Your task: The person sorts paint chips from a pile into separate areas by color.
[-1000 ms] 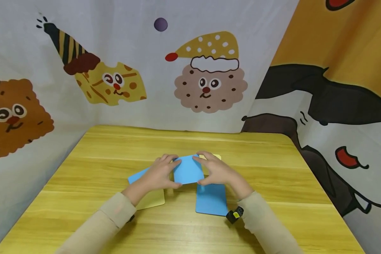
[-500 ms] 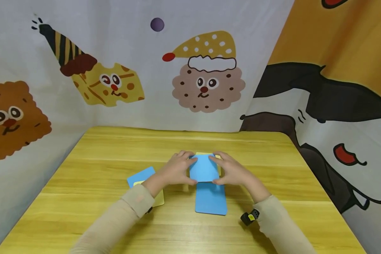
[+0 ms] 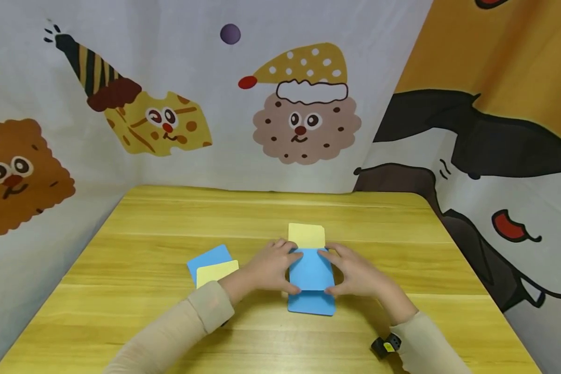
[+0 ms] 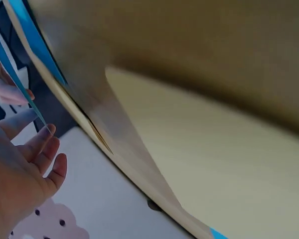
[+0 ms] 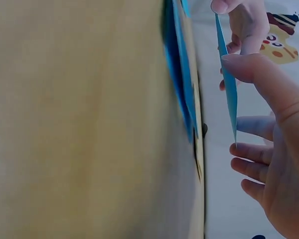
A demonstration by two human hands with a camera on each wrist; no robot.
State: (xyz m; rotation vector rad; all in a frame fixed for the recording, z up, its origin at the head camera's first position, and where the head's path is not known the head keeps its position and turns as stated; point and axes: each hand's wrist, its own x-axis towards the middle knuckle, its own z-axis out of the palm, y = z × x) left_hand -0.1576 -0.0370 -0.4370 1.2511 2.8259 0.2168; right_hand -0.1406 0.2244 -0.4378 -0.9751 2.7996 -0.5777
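A blue card (image 3: 311, 271) is pinched at its left edge by my left hand (image 3: 272, 266) and at its right edge by my right hand (image 3: 357, 274). In the right wrist view the held card (image 5: 229, 92) is off the table, apart from the cards below. Beneath it in the head view lies another blue card (image 3: 311, 304), mostly covered from sight. Just behind sits a yellow card (image 3: 306, 236). Left of my left hand, a second yellow card (image 3: 215, 270) overlaps a further blue card (image 3: 209, 259), partly hidden by my forearm.
All the cards lie on a wood-grain table (image 3: 168, 218). A cloth (image 3: 177, 171) with cartoon figures hangs around its back and sides. A small black device (image 3: 385, 346) is by my right sleeve.
Both hands have carried the blue card to the right, then nearer to me. It now covers most of the lower blue card and leaves the rear yellow card more exposed.
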